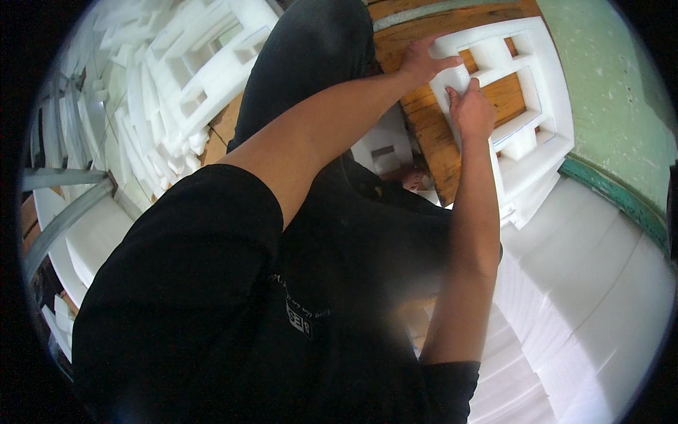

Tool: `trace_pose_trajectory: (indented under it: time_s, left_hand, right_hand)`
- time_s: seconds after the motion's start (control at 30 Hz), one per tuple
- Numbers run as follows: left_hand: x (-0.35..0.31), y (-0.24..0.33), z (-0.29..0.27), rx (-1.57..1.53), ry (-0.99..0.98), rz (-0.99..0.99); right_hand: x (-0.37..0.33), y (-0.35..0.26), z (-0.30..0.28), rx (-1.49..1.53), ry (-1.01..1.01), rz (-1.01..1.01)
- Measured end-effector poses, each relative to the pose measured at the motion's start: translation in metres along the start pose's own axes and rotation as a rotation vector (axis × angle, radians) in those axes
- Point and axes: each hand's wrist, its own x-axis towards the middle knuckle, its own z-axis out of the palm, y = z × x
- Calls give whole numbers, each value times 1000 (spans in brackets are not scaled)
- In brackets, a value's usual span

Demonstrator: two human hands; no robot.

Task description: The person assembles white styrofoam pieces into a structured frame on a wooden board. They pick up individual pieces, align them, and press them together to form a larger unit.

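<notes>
A white foam packing frame point(554, 106) with several rectangular cut-outs lies on a brown wooden work surface point(422, 124), at the upper right. My left hand point(424, 62) is closed on the frame's left edge near its far corner, the thumb lying over the foam. Just nearer to me, my right hand point(473, 112) grips the same edge, with its thumb and index finger around the narrow foam strip. A short white length of foam shows between the two hands. The undersides of my fingers are hidden.
Many cut foam frames point(205, 67) are heaped at the upper left. Large white foam sheets point(586, 261) lie at the lower right. A pale green wall point(600, 78) borders the work surface on the right. Grey metal bars point(67, 226) stand at the left.
</notes>
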Motion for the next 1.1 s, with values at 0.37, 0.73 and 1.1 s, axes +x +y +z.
trace_pose_trajectory:
  time_s: [0.37, 0.73, 1.1]
  left_hand:
    - [3, 14, -2, 113, -48, -100]
    - [7, 8, 0, -18, -65, 8]
    - [1, 21, 0, 100, -20, -7]
  right_hand:
    - [-5, 5, 1, 12, 53, -16]
    - [-5, -2, -1, 34, 16, -12]
    - [-7, 2, 1, 61, 51, -34]
